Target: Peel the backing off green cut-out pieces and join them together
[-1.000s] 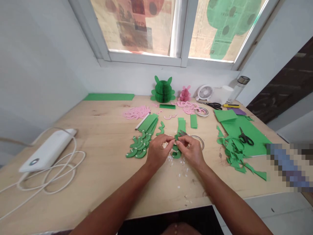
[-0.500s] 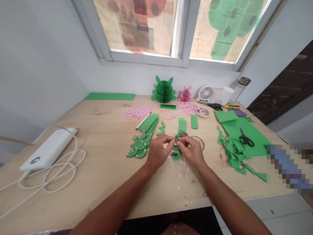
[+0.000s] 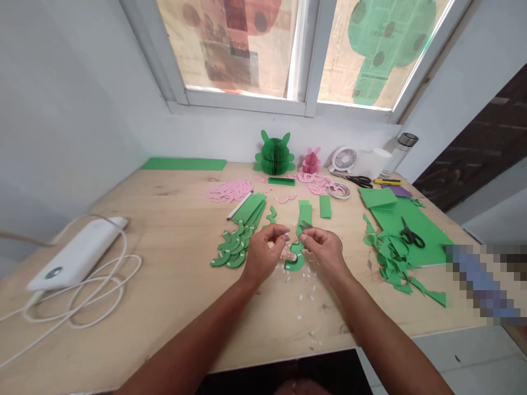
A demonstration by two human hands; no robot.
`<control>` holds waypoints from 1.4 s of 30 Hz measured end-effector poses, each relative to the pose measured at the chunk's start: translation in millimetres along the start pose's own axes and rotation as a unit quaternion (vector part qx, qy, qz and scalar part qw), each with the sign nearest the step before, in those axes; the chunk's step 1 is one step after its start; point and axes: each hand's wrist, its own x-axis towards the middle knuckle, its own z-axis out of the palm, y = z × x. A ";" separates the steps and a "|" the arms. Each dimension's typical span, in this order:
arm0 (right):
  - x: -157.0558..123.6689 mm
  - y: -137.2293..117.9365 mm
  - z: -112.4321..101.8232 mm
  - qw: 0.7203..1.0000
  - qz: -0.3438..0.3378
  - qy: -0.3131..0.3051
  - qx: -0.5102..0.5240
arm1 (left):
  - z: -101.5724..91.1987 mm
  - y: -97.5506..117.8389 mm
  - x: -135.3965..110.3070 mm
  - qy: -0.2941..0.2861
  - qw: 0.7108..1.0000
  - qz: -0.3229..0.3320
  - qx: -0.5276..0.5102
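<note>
Pinching a curved green piece (image 3: 298, 261) near its far end, the right hand (image 3: 325, 248) seems to have it between thumb and forefinger; the rest of the piece curls toward the body, just below the grip. The left hand (image 3: 263, 255) is apart from it, fingertips drawn close together; from where I stand I can't tell whether they hold a tiny scrap.

I'd call the work well along. Beyond the left hand's outer side lies a heap of curved green pieces (image 3: 235, 259) with white tabs on them, which look finished. The gripped piece carries pale tabs too, so I'd guess it is partly done or nearly so. White bits (image 3: 301, 297) litter the wood nearer the body than the fingers. Past the left fingertips, one wavy green piece (image 3: 271, 215) shows no tabs that I can make out, so it probably remains to do.
</note>
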 end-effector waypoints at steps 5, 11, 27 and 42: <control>2.1 2.4 -1.2 0.999 0.003 0.012 0.029 | -0.5 -4.7 0.3 -0.026 1.000 -0.001 0.005; 3.0 1.5 -2.3 0.998 -0.001 0.021 0.054 | -0.2 -3.7 1.4 -0.010 0.998 -0.018 0.054; 3.9 2.3 -4.0 0.999 -0.030 0.015 0.036 | 6.3 -0.9 1.7 -0.132 0.955 -0.186 -0.188; 3.8 3.4 -3.0 1.000 -0.001 -0.014 0.016 | 5.3 8.6 0.6 -0.110 0.949 -0.214 -0.203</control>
